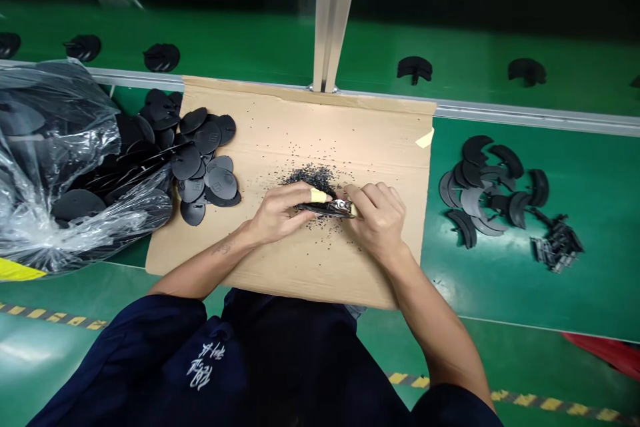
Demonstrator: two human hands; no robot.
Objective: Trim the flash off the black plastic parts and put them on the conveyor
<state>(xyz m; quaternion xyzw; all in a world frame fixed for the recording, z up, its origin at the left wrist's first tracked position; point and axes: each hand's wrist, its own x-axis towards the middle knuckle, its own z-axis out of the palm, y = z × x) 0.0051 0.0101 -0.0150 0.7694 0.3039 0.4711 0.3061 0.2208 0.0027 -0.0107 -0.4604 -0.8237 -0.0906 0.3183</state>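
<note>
My left hand (pixel 280 212) is closed on a flat black plastic disc (pixel 320 208), seen nearly edge-on. Yellow tape wraps one of its fingertips. Closed around a pair of nippers (pixel 343 205), my right hand (pixel 379 219) holds their metal head against the disc's right end. The handles are mostly hidden in the palm. Both hands are just above a cardboard sheet (pixel 280 267), near a pile of tiny black plastic clippings (pixel 317 175). Several loose black discs (pixel 207 138) lie to the left of my left hand, overlapping on the cardboard's edge.
A clear plastic bag (pixel 95 233) of black discs lies at far left. On the green table at right are curved black pieces (pixel 475 203) and a heap of small black parts (pixel 557 243). A metal post (pixel 335 20) rises behind the cardboard from a metal rail (pixel 500 117).
</note>
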